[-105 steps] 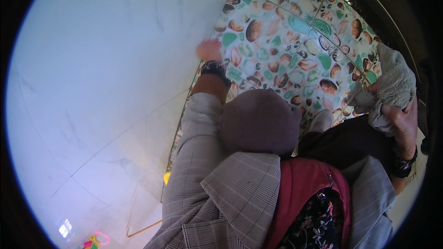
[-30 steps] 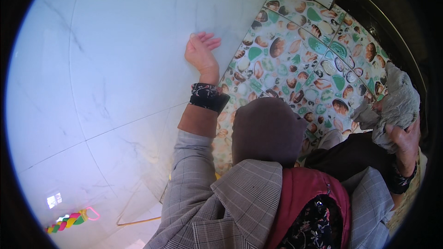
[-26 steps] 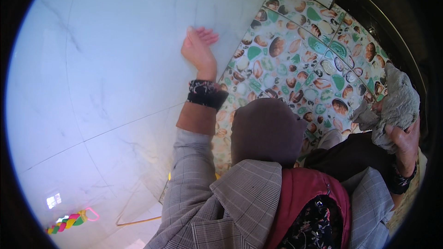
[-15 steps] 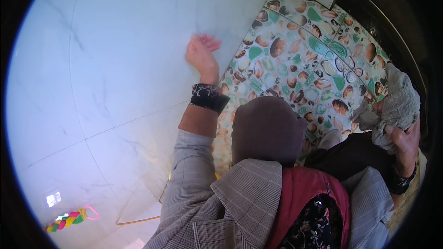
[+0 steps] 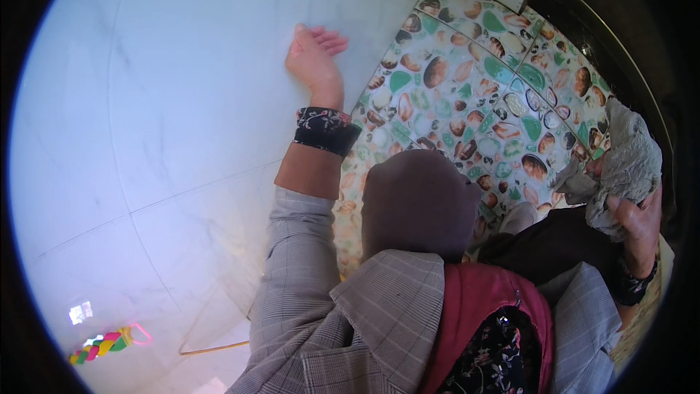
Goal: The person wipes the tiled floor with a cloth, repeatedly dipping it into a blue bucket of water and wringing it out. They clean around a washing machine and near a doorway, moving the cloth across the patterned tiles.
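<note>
My left hand (image 5: pixel 315 62) reaches out to the pale marbled wall tile (image 5: pixel 211 95), palm side toward it. Its fingers stretch to the right, apart from the thumb, and nothing shows in them. Whether the palm presses on the tile I cannot tell. At the far right, my right hand (image 5: pixel 639 217) grips a bunched grey cloth (image 5: pixel 633 149), held above my dark-trousered knee. Folds of the cloth hide part of that hand's fingers.
Pebble-patterned floor tiles (image 5: pixel 467 95) meet the wall in the middle. A dark curved-edged object (image 5: pixel 620 44) stands at the right. A colourful braided item with a pink loop (image 5: pixel 109 345) shows at lower left. A pale shoe (image 5: pixel 519 219) is beside my knee.
My left hand has moved a little farther up and slightly left along the wall. My right hand and the grey cloth have hardly moved.
</note>
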Demonstrator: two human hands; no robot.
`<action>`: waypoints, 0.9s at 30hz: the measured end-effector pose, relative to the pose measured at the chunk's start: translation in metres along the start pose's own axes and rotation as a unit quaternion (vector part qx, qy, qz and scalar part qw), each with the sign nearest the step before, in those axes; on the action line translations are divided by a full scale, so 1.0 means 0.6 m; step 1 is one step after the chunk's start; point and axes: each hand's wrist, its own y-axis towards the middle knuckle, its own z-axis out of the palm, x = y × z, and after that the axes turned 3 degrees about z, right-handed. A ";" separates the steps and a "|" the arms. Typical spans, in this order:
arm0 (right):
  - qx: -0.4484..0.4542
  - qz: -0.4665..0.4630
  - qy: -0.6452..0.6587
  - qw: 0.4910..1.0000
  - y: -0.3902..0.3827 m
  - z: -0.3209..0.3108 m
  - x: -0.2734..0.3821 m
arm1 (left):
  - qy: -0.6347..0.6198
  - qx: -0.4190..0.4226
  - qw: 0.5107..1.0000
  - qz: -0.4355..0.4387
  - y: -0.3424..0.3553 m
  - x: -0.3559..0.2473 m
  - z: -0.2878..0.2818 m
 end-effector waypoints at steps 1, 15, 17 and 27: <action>-0.003 -0.005 -0.012 1.000 -0.002 0.001 0.000 | 0.015 -0.037 0.999 -0.031 0.000 -0.005 0.002; -0.054 -0.036 -0.035 0.997 0.002 -0.003 -0.015 | 0.073 0.033 0.992 -0.093 -0.033 0.046 -0.032; -0.062 -0.042 -0.029 0.997 0.004 -0.004 -0.016 | 0.120 0.062 0.965 -0.226 -0.077 0.115 -0.068; -0.049 -0.025 -0.086 0.995 0.020 -0.003 -0.008 | 0.052 -0.093 0.930 -0.352 -0.115 0.287 -0.139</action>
